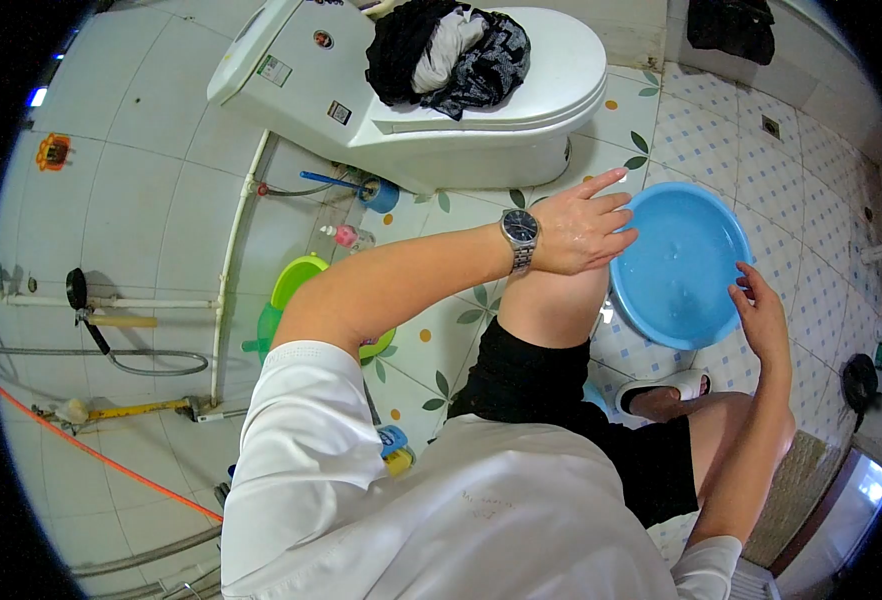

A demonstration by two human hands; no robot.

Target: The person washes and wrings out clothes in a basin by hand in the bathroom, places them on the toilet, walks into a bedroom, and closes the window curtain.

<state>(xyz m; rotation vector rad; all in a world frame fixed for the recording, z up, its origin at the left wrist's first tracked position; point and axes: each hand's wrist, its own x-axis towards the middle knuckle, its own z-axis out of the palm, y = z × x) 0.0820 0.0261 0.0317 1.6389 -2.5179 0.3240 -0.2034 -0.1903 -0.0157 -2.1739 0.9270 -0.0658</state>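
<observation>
My left hand point(583, 225), with a metal watch point(520, 236) on its wrist, is over my bare knee. Its wet-looking fingers are spread at the left rim of a light blue basin point(673, 265) and hold nothing. At the basin's lower right side is my right hand point(756, 300), fingers loosely bent and apart, with nothing seen in them. The basin stands on the tiled floor and seems to hold water. Whether either hand touches its rim is hard to tell.
A bundle of black and white cloth point(451, 57) lies on the closed toilet lid point(561, 55). A toilet brush holder point(379, 195), a pink-capped bottle point(349, 237) and a green basin point(296, 275) stand left of my legs. Near the right wall is a dark round object point(860, 382).
</observation>
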